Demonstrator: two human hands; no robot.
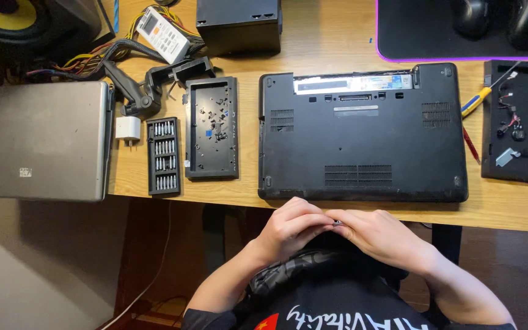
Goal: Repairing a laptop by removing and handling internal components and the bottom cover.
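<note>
I see both hands brought together just off the near edge of the wooden worktop [313, 46], at about 6 o'clock from the black upturned laptop [362, 134]. My left hand [291, 229] and my right hand [377, 235] meet fingertip to fingertip, pinched on a tiny dark metal piece [337, 223]; it is too small for me to tell whether it is a screw or a driver bit. I judge the step in hand to be the handling of this small part, held in the air between the fingers and well clear of the laptop's underside. The next move, I think, calls for a firm pinch and a slow carry over the worktop edge, since the piece could drop to the floor. At 9 o'clock from the laptop lies a black plastic cover panel [211, 127] dotted with loose screws, and beyond it an open black case of driver bits [164, 156]. A grey closed laptop [38, 140] sits further at 9 o'clock.
</note>
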